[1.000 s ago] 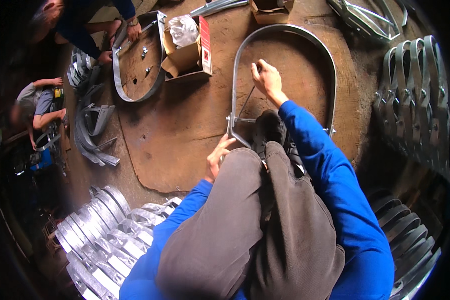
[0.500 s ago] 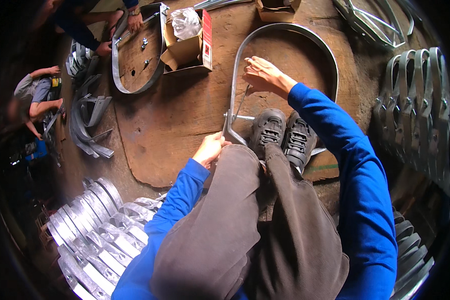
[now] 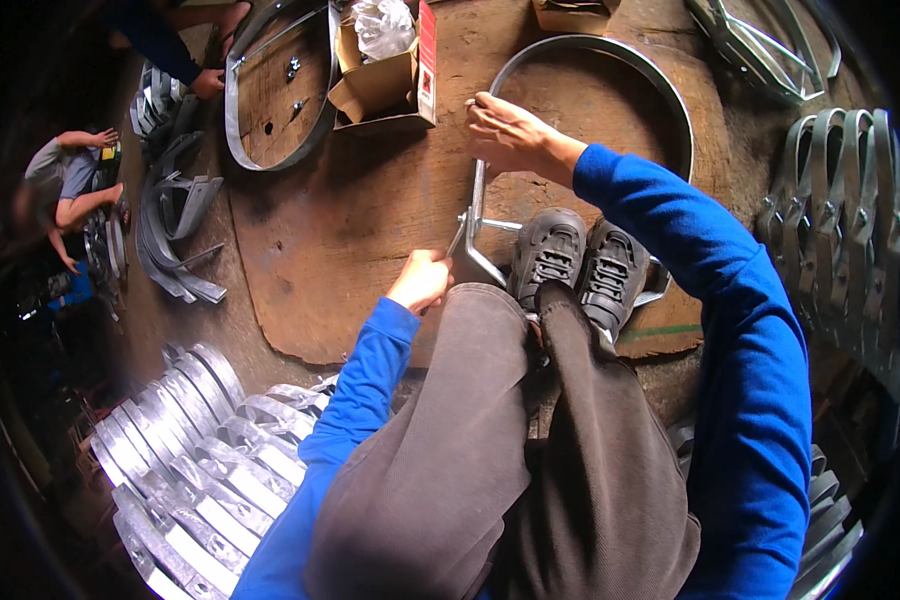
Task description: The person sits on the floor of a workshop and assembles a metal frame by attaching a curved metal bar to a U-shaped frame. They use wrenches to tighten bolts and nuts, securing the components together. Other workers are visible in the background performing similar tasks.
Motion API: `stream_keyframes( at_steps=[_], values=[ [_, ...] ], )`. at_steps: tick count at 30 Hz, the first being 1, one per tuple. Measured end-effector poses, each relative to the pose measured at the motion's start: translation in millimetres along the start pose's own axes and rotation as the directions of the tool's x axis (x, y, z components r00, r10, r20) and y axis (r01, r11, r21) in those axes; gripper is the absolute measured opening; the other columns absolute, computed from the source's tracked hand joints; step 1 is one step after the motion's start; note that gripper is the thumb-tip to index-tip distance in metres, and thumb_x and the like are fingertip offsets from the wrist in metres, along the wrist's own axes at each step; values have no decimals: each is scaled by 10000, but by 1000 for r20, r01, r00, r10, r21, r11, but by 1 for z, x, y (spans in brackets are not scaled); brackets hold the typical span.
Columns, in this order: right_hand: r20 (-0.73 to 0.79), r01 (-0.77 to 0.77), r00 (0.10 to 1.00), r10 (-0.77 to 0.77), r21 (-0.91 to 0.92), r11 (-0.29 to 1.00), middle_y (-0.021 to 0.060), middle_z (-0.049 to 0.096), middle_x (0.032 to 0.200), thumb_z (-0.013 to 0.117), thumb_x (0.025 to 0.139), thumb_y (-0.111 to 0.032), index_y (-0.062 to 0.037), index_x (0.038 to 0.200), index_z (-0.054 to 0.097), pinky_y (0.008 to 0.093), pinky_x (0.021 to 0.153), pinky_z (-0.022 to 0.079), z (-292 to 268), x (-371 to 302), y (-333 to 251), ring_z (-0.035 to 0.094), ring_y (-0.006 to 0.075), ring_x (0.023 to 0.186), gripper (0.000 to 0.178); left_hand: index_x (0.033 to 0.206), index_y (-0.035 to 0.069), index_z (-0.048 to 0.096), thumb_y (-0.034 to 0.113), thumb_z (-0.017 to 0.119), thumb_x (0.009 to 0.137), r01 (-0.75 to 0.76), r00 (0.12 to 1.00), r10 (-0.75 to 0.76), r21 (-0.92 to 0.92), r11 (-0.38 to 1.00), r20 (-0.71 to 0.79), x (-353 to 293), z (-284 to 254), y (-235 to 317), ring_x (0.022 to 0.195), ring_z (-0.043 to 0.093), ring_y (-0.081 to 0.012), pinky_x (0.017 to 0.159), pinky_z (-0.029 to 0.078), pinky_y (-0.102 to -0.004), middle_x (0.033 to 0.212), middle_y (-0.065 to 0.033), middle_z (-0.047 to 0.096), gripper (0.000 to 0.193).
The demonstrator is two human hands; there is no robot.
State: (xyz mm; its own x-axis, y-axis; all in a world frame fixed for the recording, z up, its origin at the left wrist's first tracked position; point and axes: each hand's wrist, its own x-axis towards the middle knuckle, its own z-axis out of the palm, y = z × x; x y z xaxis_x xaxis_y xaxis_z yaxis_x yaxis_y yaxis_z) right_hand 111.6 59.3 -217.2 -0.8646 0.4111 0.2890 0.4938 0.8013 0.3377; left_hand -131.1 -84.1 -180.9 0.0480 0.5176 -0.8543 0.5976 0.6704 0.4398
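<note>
A U-shaped flat metal band [image 3: 676, 100] lies on the wooden board, its lower left end bent inward beside my shoe. A bolt [image 3: 502, 225] passes through that end. My left hand [image 3: 423, 281] is closed on a slim metal spanner [image 3: 457, 241], whose far end meets the band at the bolt. Above it, my right hand [image 3: 518, 138] is closed over the band's left side, around a thin metal rod-like tool [image 3: 479, 185] that runs down toward the bolt. The tool's upper part is hidden by my fingers. My shoes [image 3: 552, 255] stand inside the band.
An open cardboard box [image 3: 381, 92] with a plastic bag stands beside another band [image 3: 232, 115] and loose bolts [image 3: 292, 68]. A co-worker's hand [image 3: 208, 83] touches that band. Stacked metal bands [image 3: 195, 440] lie lower left; more bands [image 3: 838, 200] stand at right.
My right hand has swung left and slightly up, bringing its tool close along the band's left side. My left hand stays near the bolt. One of the co-worker's hands has left the view.
</note>
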Motion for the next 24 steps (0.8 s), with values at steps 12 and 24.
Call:
stream_keyframes(
  at_steps=[12, 24],
  values=[
    [140, -57, 988, 58, -9, 998, -41, 658, 827, 687, 728, -449, -224, 732, 681, 338, 807, 370, -29, 19, -5, 568, 185, 969, 225, 839, -47, 658, 190, 550, 936, -41, 995, 50, 98, 994, -92, -8, 7, 1, 660, 559, -145, 595, 448, -328, 710, -61, 627, 278],
    [-20, 42, 999, -43, -51, 998, -41, 609, 812, 573, 809, -261, -208, 818, 644, 364, 796, 361, -48, 28, -23, 554, 164, 915, 90, 907, -38, 674, 184, 543, 918, -88, 987, 88, 1, 996, -137, 4, 14, -9, 728, 653, -300, 699, 494, -401, 727, -197, 660, 259]
  ],
)
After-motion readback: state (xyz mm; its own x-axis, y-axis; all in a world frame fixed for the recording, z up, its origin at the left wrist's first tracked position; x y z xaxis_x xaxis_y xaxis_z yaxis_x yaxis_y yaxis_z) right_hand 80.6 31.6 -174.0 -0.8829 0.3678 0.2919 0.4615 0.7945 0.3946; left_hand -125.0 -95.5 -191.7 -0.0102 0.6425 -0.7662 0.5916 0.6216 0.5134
